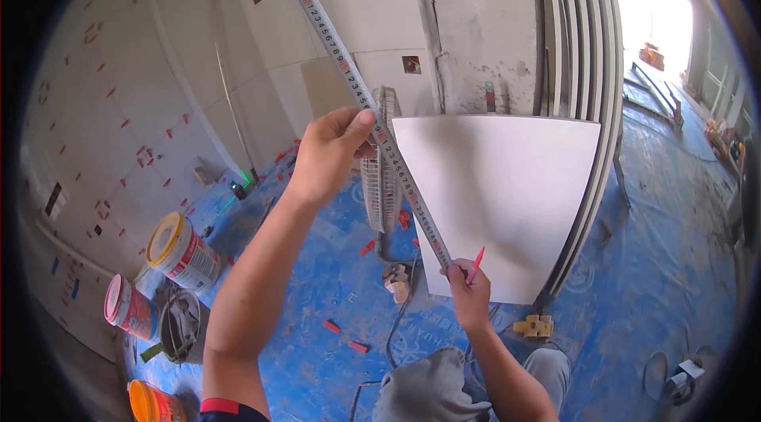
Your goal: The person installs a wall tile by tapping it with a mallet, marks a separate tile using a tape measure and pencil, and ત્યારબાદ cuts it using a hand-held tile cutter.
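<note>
**White tile measured with a long ruler**

White and smooth, a large square tile [499, 200] stands upright on a blue protective floor covering [317, 279], leaning against a stack of similar tiles [583, 65] set on edge. A long metal ruler [361, 97] with printed graduations runs diagonally from the upper part of the view down to the tile's lower left corner. The left hand [329, 152] grips the ruler near its middle, fingers curled around it and thumb pressed along the edge. The right hand [469, 289] sits at the ruler's lower end, touching the tile's bottom edge; its fingers are closed on a red pencil [476, 263], whose tip rests against the tile face.

Behind the ruler, a pedestal fan [380, 176] stands on the floor. Small red tile clips [345, 336] lie scattered on the covering. At the left, several buckets [182, 252] with coloured lids stand beside a tiled wall [119, 89] studded with red spacers. A yellow tool [535, 327] lies near the tile's lower right corner.
</note>
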